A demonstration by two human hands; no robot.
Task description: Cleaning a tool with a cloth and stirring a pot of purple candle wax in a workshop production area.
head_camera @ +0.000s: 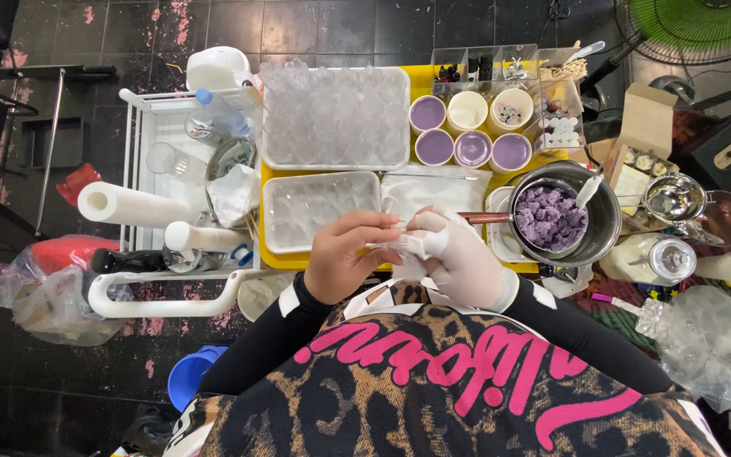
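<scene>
our bare left hand (344,258) and gloved right hand (467,258) meet at six o'clock on the tabletop (420,80), both grips clenched on a small white piece (414,246); the purple-filled pot (564,216) sits within reach at three o'clock.

A leopard-print top with large pink lettering is worn, with white trim at the shoulders. Both arms are covered by long, close-fitting black sleeves. The left hand (344,258) is bare, while the right hand (464,258) is covered by a white glove.
</scene>
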